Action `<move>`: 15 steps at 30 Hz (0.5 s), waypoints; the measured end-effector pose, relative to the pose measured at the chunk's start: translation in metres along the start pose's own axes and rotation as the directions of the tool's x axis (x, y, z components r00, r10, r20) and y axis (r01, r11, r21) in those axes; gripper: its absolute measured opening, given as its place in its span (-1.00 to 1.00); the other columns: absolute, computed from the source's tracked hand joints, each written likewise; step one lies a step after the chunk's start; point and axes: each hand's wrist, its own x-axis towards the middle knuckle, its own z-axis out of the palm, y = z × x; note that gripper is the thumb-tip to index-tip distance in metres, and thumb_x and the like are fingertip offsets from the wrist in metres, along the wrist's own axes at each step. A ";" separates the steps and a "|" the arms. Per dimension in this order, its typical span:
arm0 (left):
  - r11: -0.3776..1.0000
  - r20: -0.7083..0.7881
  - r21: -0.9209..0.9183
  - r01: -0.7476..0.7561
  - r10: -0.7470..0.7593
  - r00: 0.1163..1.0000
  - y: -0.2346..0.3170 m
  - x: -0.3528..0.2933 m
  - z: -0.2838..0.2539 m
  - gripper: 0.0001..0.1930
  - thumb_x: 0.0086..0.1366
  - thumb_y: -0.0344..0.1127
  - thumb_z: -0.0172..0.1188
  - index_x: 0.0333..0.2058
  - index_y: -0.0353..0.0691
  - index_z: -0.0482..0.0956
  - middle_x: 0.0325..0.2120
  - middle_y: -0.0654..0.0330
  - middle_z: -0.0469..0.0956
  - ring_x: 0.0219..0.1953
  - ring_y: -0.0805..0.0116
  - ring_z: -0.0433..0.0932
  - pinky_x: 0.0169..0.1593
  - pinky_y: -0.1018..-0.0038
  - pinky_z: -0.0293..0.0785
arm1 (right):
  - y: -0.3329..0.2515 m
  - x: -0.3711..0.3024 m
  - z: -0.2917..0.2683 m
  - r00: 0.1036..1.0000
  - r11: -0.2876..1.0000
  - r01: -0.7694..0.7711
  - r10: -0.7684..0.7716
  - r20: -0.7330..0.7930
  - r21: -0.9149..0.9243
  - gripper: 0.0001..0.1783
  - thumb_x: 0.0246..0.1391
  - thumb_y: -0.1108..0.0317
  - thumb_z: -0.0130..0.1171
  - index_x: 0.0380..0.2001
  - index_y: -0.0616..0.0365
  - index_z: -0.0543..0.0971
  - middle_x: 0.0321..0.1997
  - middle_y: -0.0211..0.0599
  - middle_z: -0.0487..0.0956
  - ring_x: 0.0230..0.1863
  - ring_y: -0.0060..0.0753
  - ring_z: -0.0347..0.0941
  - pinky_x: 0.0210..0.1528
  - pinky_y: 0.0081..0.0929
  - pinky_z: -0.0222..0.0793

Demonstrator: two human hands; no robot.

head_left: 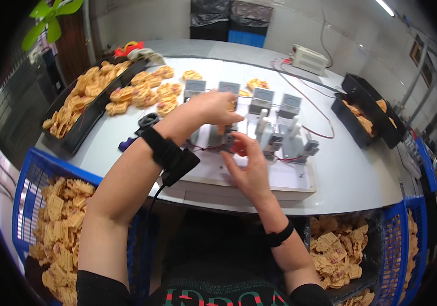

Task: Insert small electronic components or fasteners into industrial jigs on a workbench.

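Note:
My left hand reaches over the second metal fixture of a row on a white base. Its fingers curl down around a tan plastic part, of which only a little shows. Lower and to the right, my right hand is beside the front of the same fixture, thumb and index finger apart, close to a red wire. Whether its fingertips touch the fixture is hard to make out. White upright cylinders stand on the fixtures to the right.
Loose tan parts lie on the white table left of the fixtures. Black bins hold more at both sides. Blue crates of tan parts stand below. A beige box with cables sits at the back.

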 end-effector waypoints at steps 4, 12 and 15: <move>0.967 0.210 -0.230 0.107 -0.058 0.976 0.002 0.028 0.008 -0.22 0.14 -0.16 0.40 0.34 -0.29 0.45 -0.24 -0.05 0.70 -0.37 0.25 0.70 -0.39 0.33 0.63 | 0.000 0.003 -0.009 0.976 0.963 -0.169 0.134 0.170 0.209 -0.46 0.18 0.31 0.42 0.21 0.13 0.53 -0.10 -0.16 0.63 -0.07 -0.24 0.60 0.07 -0.27 0.55; 0.790 -0.269 -0.547 -0.278 0.148 0.952 -0.003 -0.009 -0.050 -0.26 0.23 -0.51 0.06 0.44 -0.18 0.23 -0.07 0.06 0.60 -0.23 0.35 0.68 -0.20 0.51 0.65 | 0.002 -0.010 -0.016 0.998 0.975 0.001 -0.016 0.065 0.223 -0.29 0.21 0.18 0.45 0.31 0.18 0.38 0.01 -0.13 0.58 0.04 -0.28 0.56 0.13 -0.31 0.51; 0.715 -0.117 -0.621 -0.321 0.321 0.940 0.068 -0.061 -0.026 -0.15 0.21 -0.53 0.22 0.49 -0.16 0.16 0.01 0.03 0.59 -0.10 0.34 0.68 -0.10 0.45 0.67 | -0.001 -0.032 -0.049 0.941 0.597 -0.277 0.329 0.085 0.753 0.00 0.39 -0.02 0.27 0.57 0.07 -0.12 0.26 -0.14 0.52 0.18 -0.34 0.53 0.17 -0.29 0.51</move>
